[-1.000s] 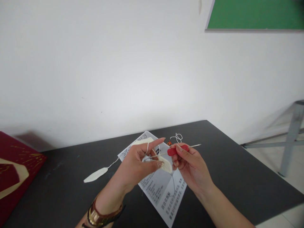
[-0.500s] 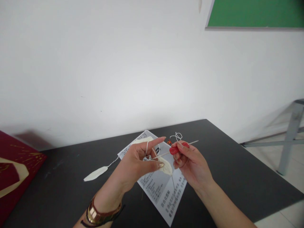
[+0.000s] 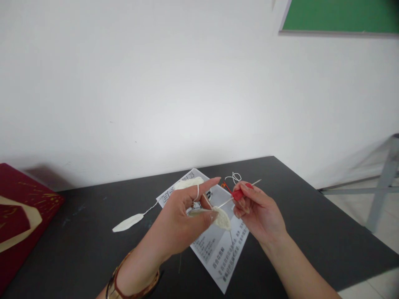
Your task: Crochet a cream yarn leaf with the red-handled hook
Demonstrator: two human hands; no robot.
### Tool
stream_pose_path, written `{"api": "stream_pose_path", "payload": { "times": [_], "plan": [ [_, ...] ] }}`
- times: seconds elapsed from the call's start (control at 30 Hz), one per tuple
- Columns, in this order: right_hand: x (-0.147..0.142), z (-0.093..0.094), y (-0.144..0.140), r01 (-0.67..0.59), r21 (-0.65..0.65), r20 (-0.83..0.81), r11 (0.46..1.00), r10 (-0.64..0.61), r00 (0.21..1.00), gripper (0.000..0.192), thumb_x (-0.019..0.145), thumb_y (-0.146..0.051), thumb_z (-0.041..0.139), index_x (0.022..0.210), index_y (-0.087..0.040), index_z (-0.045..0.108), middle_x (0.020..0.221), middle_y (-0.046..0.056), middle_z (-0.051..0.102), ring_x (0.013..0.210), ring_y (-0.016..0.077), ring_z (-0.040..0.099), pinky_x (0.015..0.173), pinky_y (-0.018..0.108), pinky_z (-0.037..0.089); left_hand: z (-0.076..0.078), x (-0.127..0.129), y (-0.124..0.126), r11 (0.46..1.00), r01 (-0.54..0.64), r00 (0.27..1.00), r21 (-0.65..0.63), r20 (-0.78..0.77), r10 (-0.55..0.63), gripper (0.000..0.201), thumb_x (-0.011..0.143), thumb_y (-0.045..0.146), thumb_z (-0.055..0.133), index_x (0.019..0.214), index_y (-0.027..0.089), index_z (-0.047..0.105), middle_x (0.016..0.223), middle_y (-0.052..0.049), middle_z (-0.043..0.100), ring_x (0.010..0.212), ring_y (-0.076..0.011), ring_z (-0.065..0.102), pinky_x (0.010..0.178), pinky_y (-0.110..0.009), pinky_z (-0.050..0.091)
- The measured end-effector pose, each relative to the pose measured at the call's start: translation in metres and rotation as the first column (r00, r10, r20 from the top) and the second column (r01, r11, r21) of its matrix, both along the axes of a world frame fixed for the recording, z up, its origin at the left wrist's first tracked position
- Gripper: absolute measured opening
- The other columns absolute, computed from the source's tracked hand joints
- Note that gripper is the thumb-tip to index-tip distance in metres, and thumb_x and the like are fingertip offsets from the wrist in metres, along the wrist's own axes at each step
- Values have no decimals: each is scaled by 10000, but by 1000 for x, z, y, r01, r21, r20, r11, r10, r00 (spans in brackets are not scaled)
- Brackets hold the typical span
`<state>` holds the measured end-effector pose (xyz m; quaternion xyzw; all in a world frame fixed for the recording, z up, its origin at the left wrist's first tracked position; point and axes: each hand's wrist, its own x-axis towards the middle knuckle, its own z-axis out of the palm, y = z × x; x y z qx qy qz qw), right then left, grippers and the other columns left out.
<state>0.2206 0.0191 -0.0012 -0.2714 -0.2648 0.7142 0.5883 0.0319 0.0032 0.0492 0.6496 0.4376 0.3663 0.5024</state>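
Note:
Between thumb and fingers, my left hand (image 3: 190,211) pinches a cream crocheted petal (image 3: 222,219). White yarn (image 3: 197,192) loops over its raised index finger and runs down to the petal. My right hand (image 3: 257,205) is closed around the red handle of a crochet hook (image 3: 238,194), whose thin metal shaft reaches the petal's top edge. The exact stitch at the tip is too small to make out. Under both hands lies a printed paper sheet (image 3: 222,265). Another cream crocheted piece (image 3: 128,223) rests on the table to the left, with a yarn tail.
The black table (image 3: 93,257) stands against a white wall. A dark red box or bag (image 3: 18,216) with gold marks sits at the left edge. Behind my right hand are a white yarn loop (image 3: 233,177) and a small orange-red item (image 3: 223,185). A grey metal frame (image 3: 382,187) stands at right.
The hook has shifted slightly right and its handle has turned in my right hand, the shaft now sloping more steeply toward the petal. The whole view has shifted a little.

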Motion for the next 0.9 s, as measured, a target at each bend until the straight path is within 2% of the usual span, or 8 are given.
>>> {"api": "stream_pose_path", "payload": {
  "times": [0.1, 0.27, 0.47, 0.9],
  "plan": [
    [2, 2, 0, -4, 9, 11, 1000, 4, 1000, 124, 678, -232, 769, 683, -125, 706, 443, -38, 548, 343, 54, 463, 343, 144, 458, 0, -2, -2, 1000, 30, 999, 1, -16, -30, 436, 773, 217, 661, 1207, 202, 628, 819, -40, 642, 842, -241, 582, 774, -350, 422],
    [3, 3, -1, 6, 24, 10, 1000, -6, 1000, 118, 684, -228, 764, 680, -125, 704, 443, -35, 544, 344, 59, 460, 345, 152, 464, 0, -3, -4, 997, 75, 997, 3, 11, -75, 512, 820, 230, 632, 1323, 214, 541, 837, -34, 625, 793, -202, 565, 804, -350, 425],
    [2, 4, -1, 25, 16, -9, 1000, -25, 1000, 115, 669, -214, 774, 679, -122, 707, 441, -37, 547, 347, 55, 459, 341, 146, 461, -1, -6, -6, 994, 112, 993, 4, 24, -112, 495, 871, 258, 584, 1358, 224, 504, 897, -47, 628, 828, -195, 552, 868, -363, 413],
    [3, 3, -4, 80, 94, 30, 992, -84, 996, 126, 718, -251, 753, 706, -134, 708, 473, -31, 556, 372, 65, 460, 365, 171, 504, -3, -6, -7, 995, 97, 995, 35, 36, -98, 473, 917, 267, 510, 1385, 319, 461, 848, -14, 570, 788, -172, 528, 783, -325, 417]
  ]
}}
